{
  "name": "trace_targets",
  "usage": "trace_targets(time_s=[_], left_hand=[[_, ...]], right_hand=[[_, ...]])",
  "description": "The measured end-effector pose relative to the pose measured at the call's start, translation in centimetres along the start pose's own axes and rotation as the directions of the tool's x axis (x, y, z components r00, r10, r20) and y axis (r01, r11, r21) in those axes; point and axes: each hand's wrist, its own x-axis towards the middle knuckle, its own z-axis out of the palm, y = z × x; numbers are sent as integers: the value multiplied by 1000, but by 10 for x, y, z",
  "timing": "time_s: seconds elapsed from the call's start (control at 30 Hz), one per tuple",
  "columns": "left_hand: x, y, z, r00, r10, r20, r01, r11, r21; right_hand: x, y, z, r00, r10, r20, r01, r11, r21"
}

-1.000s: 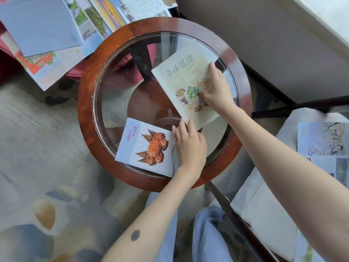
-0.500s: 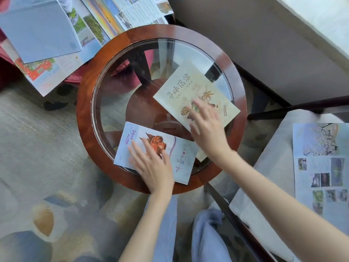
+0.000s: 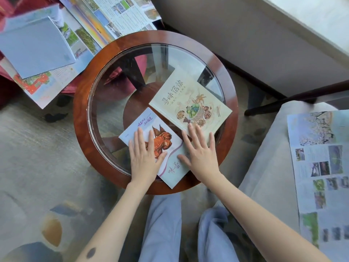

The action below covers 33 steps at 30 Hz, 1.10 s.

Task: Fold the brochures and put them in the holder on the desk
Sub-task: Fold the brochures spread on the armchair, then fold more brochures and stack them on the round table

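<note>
- Head view: a round table with a wooden rim (image 3: 81,118) and a glass top (image 3: 113,103) stands in front of the person's knees in light jeans (image 3: 162,224).
- Two folded brochures lie flat on the glass: a crab brochure (image 3: 165,139) near the person and a food brochure (image 3: 190,103) beyond it, toward the right.
- Their closest edges run side by side (touching or slightly overlapped, I cannot tell which).
- Its near corner reaches out over the wooden rim.
- Left hand (image 3: 145,159) lies palm down on the crab brochure, fingers straight and spread, gripping nothing.
- Right hand (image 3: 201,157) is also flat and spread; its thumb rests on the crab brochure's right part, and its fingertips (image 3: 189,127) reach the food brochure's near edge.
- Unfolded brochures (image 3: 120,16) and a grey-blue sheet (image 3: 37,50) lie overlapped on a red surface beyond the table's left.
- Another open brochure (image 3: 319,167) lies on a pale cushion (image 3: 264,167) at the right.
</note>
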Motion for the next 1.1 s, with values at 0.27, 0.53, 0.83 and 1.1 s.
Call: trace_targets(time_s=[0.27,0.53,0.83,1.1], left_hand=[[13,-12,-9,993,114,31,-116,991,70],[3,9,-18,997,47,-54,-50,997,-56],[-21,159,-25,844,394,-365,-508,804,-308],[-63,338,39,803,595,-33,-564,742,-363]], right_hand=[[-14,-21,9,990,142,19,-143,989,46],[-16,6,-8,998,56,-16,-51,970,236],[-83,171,-16,839,543,-39,-430,706,563],[-277,346,64,463,804,373,-820,230,524]])
